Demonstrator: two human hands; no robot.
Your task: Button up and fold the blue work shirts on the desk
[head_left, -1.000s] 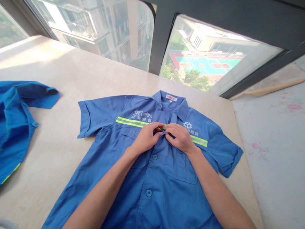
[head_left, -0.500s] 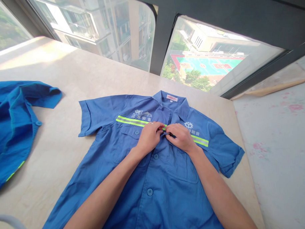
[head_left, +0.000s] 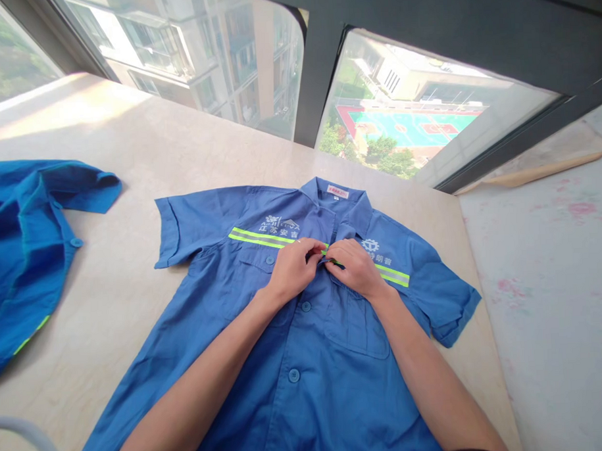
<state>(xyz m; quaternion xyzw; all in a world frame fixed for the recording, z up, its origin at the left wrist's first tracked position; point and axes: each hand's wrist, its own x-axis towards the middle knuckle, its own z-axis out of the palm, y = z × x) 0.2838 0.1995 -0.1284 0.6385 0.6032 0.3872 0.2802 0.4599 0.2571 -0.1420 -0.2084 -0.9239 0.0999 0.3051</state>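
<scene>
Pinched shirt edge (head_left: 324,261) seemingly less visible

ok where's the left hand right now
In the head view, the left hand is mid-chest on the spread-out blue shirt, partly over its reflective stripe, just left of the right hand.
</scene>
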